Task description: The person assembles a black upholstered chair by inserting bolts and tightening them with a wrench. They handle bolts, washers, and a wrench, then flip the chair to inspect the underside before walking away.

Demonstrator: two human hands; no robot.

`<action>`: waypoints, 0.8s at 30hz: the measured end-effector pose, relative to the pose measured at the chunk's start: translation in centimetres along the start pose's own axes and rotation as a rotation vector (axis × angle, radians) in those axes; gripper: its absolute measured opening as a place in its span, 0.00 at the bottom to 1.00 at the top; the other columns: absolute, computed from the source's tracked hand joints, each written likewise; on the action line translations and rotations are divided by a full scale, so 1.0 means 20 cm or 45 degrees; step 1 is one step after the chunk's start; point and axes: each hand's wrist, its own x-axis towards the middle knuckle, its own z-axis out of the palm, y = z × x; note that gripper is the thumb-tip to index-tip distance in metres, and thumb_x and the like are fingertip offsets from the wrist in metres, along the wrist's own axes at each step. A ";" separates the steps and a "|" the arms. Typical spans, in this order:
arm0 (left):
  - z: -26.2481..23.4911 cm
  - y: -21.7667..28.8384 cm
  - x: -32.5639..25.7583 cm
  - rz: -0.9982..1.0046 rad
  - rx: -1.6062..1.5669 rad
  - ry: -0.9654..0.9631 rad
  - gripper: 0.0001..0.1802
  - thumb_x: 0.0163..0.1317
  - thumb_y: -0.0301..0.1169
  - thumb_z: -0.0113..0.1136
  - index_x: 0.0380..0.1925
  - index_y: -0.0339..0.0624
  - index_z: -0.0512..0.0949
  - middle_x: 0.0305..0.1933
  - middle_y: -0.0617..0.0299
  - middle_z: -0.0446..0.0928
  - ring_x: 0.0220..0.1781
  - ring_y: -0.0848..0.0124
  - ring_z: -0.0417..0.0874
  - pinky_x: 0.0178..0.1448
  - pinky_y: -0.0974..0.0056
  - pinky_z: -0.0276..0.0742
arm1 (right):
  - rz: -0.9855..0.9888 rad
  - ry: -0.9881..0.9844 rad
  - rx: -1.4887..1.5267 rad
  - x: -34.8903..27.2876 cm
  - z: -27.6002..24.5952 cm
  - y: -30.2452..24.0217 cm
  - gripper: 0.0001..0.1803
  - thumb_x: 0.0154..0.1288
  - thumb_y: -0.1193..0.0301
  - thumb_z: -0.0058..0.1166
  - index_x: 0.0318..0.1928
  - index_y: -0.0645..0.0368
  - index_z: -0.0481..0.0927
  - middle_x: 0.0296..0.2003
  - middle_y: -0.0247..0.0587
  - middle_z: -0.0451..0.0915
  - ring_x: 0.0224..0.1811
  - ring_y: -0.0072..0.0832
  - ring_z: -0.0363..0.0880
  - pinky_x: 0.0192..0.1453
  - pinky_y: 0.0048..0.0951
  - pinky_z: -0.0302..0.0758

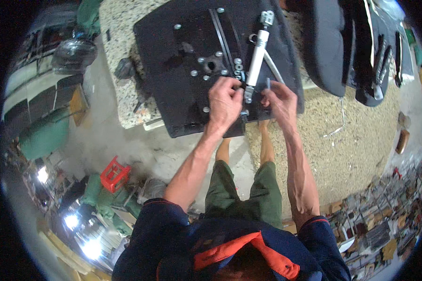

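Fingers (229, 84) beside white, silver-ended cylinder (258, 58)

A: Category of place?
B: Workshop.
A: Items in evidence?
B: Table (115, 42), speckled top, one; on it, panel (162, 70), black, studded with bolts (193, 73), and rod (258, 58), white, metal-ended. Cushions (326, 51), black, padded, alongside. Floor (89, 136), grey. Stool (115, 174), red. Clutter (375, 229), mixed small pieces, lower right. Lamps (91, 249), bright, lower left.

Head-worn fisheye; faces steeply down onto black panel (173, 89); fairly near; outer edges hard to read.
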 end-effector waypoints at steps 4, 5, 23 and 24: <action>0.03 0.06 -0.13 -0.086 -0.281 -0.067 0.08 0.66 0.24 0.65 0.44 0.34 0.83 0.40 0.53 0.85 0.37 0.68 0.89 0.39 0.64 0.83 | -0.238 0.005 0.024 -0.09 0.09 -0.03 0.10 0.66 0.80 0.62 0.48 0.68 0.84 0.32 0.36 0.84 0.29 0.20 0.80 0.34 0.22 0.76; 0.02 0.06 -0.15 -0.148 -0.279 -0.145 0.11 0.68 0.26 0.64 0.48 0.33 0.82 0.43 0.53 0.85 0.39 0.67 0.89 0.40 0.63 0.83 | -0.280 -0.011 0.022 -0.12 0.11 -0.04 0.10 0.66 0.79 0.63 0.47 0.68 0.84 0.32 0.36 0.84 0.30 0.20 0.80 0.34 0.22 0.76; -0.62 -0.58 -0.55 -0.741 -0.377 -0.060 0.06 0.72 0.27 0.61 0.44 0.39 0.82 0.38 0.62 0.86 0.37 0.74 0.87 0.35 0.68 0.80 | -0.567 0.512 -0.822 -0.23 0.11 0.11 0.13 0.63 0.74 0.66 0.47 0.65 0.81 0.34 0.42 0.78 0.34 0.31 0.78 0.41 0.32 0.76; -0.61 -0.60 -0.59 -0.759 -0.379 -0.152 0.06 0.72 0.27 0.60 0.44 0.38 0.82 0.38 0.62 0.86 0.37 0.74 0.88 0.36 0.68 0.80 | -0.585 0.523 -0.789 -0.27 0.12 0.13 0.13 0.64 0.74 0.65 0.47 0.66 0.81 0.35 0.42 0.79 0.35 0.29 0.79 0.42 0.31 0.77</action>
